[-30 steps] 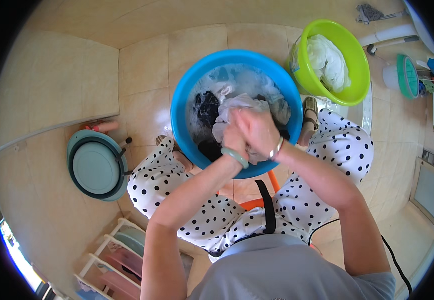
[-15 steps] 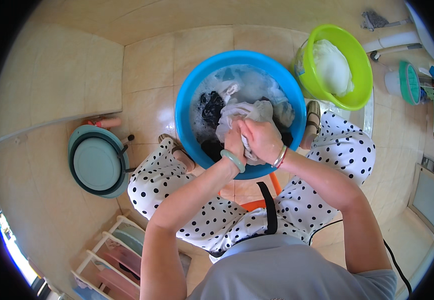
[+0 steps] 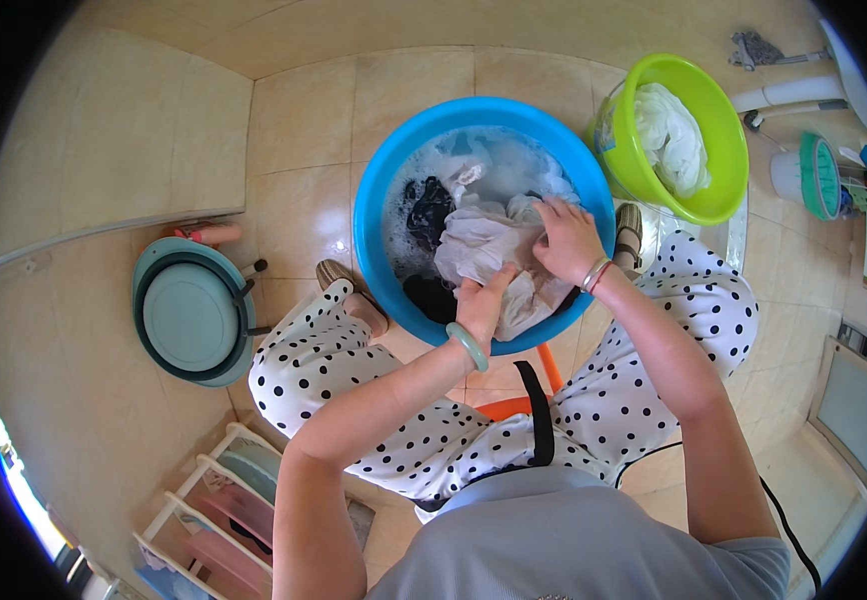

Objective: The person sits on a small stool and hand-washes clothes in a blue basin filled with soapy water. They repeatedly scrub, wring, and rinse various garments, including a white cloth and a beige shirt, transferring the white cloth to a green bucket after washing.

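While the blue basin [image 3: 379,215] is full of suds, a pale cloth [image 3: 479,250] is gripped in it by left hand [image 3: 481,308] and right hand [image 3: 566,240]. Dark pieces [image 3: 426,208] beyond the left hand look unwashed; whites are piled in the green basin [image 3: 719,130] past the right, probably done.

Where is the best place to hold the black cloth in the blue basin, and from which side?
Grip the black cloth at its bunched upper part, which rises above the suds on the left of the blue basin. Probably come from above with the left hand: the white cloth and the right hand block the right side.
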